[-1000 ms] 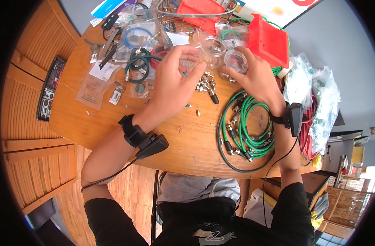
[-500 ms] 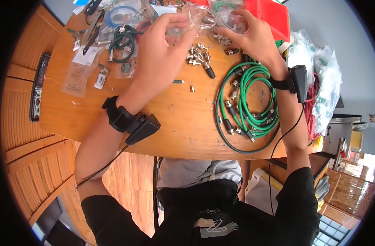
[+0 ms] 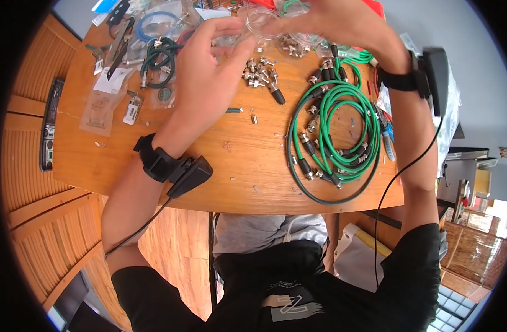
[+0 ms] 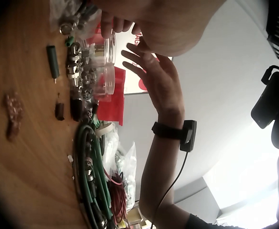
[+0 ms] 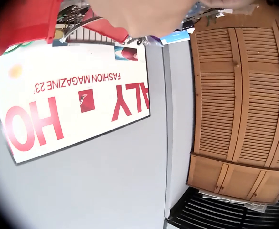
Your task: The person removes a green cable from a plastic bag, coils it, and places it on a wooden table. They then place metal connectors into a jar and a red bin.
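Note:
My left hand [image 3: 209,69] hangs beside a clear round jar [image 3: 259,23], its thumb apart from loosely bent fingers at the jar's near side. In the left wrist view, those fingertips dangle close to the clear plastic wall. My right hand [image 3: 339,22], blurred in the head view, reaches across above a second clear jar [image 3: 307,39] that has metal connectors in and around it. From the left wrist, the right hand [image 4: 162,88] appears raised with its fingers spread and nothing held. Nearer me on the table lies a pile of metal BNC connectors [image 3: 256,74], one with a black sleeve.
Coiled green cables [image 3: 325,138] with black-and-metal plugs occupy the table's right side. Blue-handled pliers [image 3: 387,141] lie beside them. At left are a dark green cable [image 3: 158,61], plastic bags [image 3: 100,110] and a metal clip-like part [image 3: 132,108]. A red bin [image 4: 112,100] stands behind.
My right hand has left the second jar, rising and moving leftward toward the first. My left hand stays beside the first jar. The head view has shifted, bringing the table's scene higher.

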`<state>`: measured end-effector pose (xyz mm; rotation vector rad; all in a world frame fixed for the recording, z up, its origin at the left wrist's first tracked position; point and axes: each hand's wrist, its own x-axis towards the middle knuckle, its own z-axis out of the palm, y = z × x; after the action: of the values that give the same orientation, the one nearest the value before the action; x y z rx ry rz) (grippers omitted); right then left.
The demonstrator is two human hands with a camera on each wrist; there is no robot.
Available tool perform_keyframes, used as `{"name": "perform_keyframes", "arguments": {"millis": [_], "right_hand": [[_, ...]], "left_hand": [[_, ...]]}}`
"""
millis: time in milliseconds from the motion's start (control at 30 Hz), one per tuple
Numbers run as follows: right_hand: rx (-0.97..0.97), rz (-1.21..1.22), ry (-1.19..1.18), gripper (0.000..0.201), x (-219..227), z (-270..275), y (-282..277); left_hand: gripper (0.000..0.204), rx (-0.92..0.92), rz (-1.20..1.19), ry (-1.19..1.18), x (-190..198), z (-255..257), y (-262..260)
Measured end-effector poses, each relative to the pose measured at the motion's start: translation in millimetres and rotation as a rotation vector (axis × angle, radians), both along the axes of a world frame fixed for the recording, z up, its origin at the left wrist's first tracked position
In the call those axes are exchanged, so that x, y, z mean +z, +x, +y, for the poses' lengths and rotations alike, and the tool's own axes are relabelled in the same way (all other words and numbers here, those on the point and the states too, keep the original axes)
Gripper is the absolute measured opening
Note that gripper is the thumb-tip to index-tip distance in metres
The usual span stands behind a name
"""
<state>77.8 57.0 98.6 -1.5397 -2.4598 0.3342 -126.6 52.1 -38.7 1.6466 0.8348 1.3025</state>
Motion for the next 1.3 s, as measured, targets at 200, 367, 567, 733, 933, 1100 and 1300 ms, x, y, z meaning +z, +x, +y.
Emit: {"name": "perform_keyframes", "arguments": {"millis": [200,367,567,733,933,1100,1300], "right_hand": [[0.043,-0.138,-0.186,0.057,-20.6,14.5,-17.0],[0.056,0.114,-0.095,0.057,-2.7,-8.7,-18.0],[0.015,0.502,-0.246,0.057,-0.2,-44.9,-18.4],[-0.215,0.849,-0.295,0.042,-59.1,-38.6,20.0],[-0.138,0.380,-0.137,0.024,-72.6,-56.0,19.4],[0.010,0.309,-0.083,0.031,-95.9,-52.4,15.2],[0.087,0.369,-0.101,0.038,-104.5,-50.8,9.9]], "left_hand": [[0.047,-0.057,-0.015,-0.061,7.2,-1.8,-2.8],[0.072,0.015,-0.019,0.172,13.7,-5.9,3.0],[0.074,-0.145,0.061,0.123,18.2,-18.6,1.4],[0.073,-0.615,0.077,-0.116,24.6,-23.4,-5.2],[0.074,-1.030,0.171,-0.114,19.1,-58.1,1.4],[0.066,-1.198,0.193,-0.183,4.0,-62.3,7.4],[0.063,-1.229,0.186,-0.101,7.3,-56.8,9.2]]}}
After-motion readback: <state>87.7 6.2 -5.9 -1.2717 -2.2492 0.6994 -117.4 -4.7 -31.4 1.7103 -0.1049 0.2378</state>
